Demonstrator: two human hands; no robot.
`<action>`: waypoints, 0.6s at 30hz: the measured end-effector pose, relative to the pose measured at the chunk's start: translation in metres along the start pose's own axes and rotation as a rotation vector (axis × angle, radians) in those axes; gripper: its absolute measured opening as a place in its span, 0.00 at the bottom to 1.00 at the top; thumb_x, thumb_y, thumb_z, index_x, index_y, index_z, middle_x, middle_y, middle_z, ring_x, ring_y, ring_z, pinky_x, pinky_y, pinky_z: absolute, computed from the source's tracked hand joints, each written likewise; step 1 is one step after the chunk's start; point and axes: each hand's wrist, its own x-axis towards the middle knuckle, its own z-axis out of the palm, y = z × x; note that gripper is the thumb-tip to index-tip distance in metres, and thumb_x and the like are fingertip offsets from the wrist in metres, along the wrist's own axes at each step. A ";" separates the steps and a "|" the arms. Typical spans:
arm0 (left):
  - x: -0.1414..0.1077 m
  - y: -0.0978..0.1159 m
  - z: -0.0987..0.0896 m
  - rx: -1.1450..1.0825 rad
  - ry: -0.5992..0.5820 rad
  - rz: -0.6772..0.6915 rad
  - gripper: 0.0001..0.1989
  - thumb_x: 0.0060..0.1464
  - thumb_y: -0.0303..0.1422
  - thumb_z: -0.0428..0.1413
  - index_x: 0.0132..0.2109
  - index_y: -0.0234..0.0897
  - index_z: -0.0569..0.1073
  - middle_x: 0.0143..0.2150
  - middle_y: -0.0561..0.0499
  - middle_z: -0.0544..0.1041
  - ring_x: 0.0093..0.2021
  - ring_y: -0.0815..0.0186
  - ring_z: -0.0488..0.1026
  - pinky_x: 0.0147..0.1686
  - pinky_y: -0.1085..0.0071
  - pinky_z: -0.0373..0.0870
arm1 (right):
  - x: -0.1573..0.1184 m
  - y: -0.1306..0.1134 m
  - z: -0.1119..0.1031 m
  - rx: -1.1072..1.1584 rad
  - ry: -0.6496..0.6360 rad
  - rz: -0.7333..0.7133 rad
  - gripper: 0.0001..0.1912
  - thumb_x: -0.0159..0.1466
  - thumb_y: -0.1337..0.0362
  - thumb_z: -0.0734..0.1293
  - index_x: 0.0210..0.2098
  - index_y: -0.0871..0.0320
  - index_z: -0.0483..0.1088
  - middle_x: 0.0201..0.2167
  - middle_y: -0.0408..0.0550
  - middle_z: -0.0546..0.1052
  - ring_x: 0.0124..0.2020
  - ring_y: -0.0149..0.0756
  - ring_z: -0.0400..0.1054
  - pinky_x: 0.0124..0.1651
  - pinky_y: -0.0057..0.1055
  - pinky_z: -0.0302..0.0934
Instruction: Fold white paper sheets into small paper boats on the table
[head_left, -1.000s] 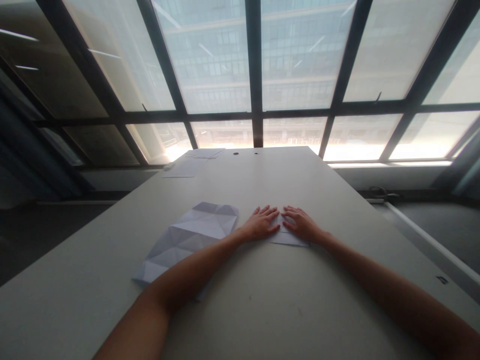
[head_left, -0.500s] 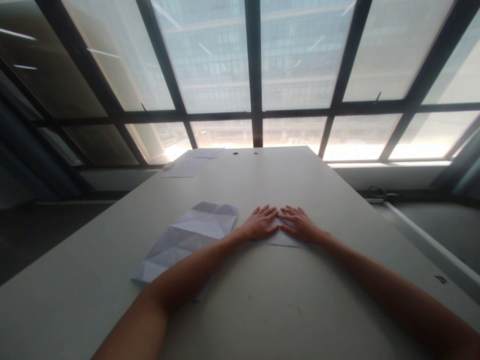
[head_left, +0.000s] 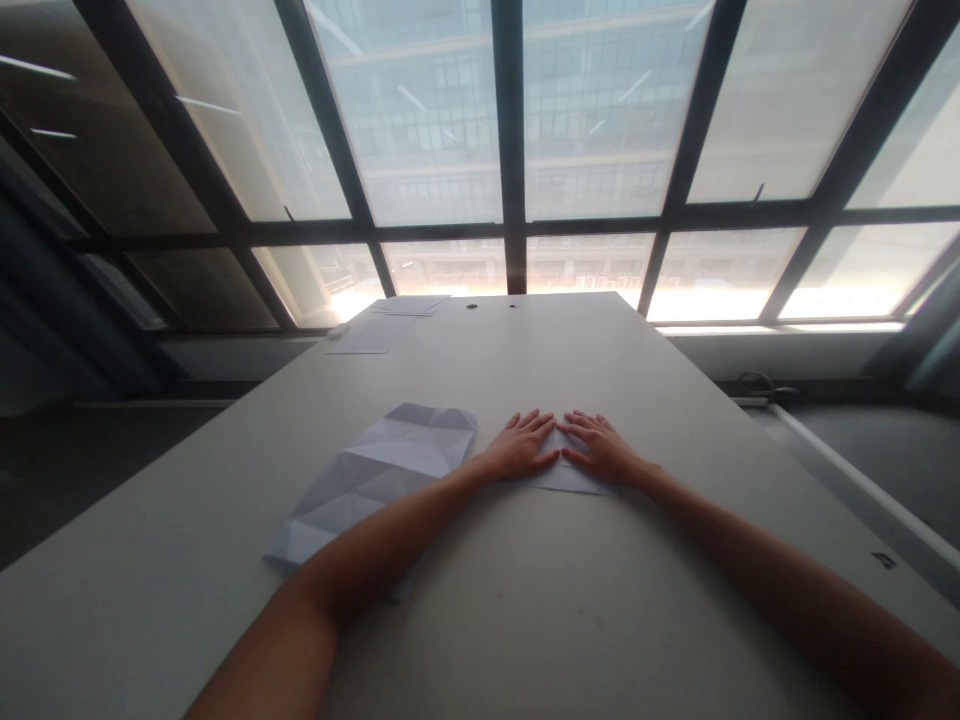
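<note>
Both my hands lie flat on a folded sheet of white paper [head_left: 574, 480] on the table. My left hand [head_left: 523, 446] covers its left part, fingers spread and pointing away from me. On the right part rests my right hand [head_left: 596, 447], palm down with its fingers apart. A narrow strip of paper shows between the two hands, and its front edge sticks out below them. Much of the sheet is hidden under my palms. Left of my left hand is a larger creased sheet of paper [head_left: 397, 450], partly covered by my left forearm.
The white table [head_left: 570, 360] stretches away toward large windows with dark frames [head_left: 511, 150]. Several flat sheets of paper [head_left: 364, 335] lie at its far left corner. A small dark mark [head_left: 883, 560] sits near the right edge. Curtains [head_left: 67, 300] hang at the left.
My right hand has shifted very slightly to the right, so the gap between my fingertips is a little wider. My left hand and the creased sheet look unmoved.
</note>
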 end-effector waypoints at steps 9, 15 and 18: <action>-0.001 0.000 -0.002 -0.014 -0.008 0.005 0.30 0.66 0.51 0.43 0.71 0.53 0.52 0.73 0.48 0.53 0.73 0.52 0.47 0.68 0.47 0.43 | 0.000 0.008 0.010 0.094 0.199 -0.105 0.15 0.64 0.59 0.69 0.50 0.50 0.75 0.60 0.53 0.72 0.64 0.49 0.61 0.65 0.54 0.54; -0.001 0.000 -0.001 0.005 -0.009 0.005 0.30 0.67 0.51 0.43 0.71 0.51 0.53 0.73 0.48 0.52 0.73 0.52 0.46 0.68 0.47 0.42 | 0.001 0.005 0.007 0.100 0.241 -0.033 0.19 0.64 0.60 0.67 0.54 0.55 0.71 0.57 0.55 0.73 0.60 0.47 0.64 0.63 0.48 0.57; 0.000 0.000 0.000 0.012 -0.009 -0.002 0.31 0.67 0.51 0.42 0.71 0.45 0.54 0.73 0.46 0.51 0.73 0.52 0.46 0.68 0.48 0.41 | 0.003 0.004 0.006 0.067 0.235 0.059 0.18 0.66 0.67 0.62 0.55 0.56 0.70 0.55 0.54 0.74 0.60 0.43 0.64 0.64 0.44 0.56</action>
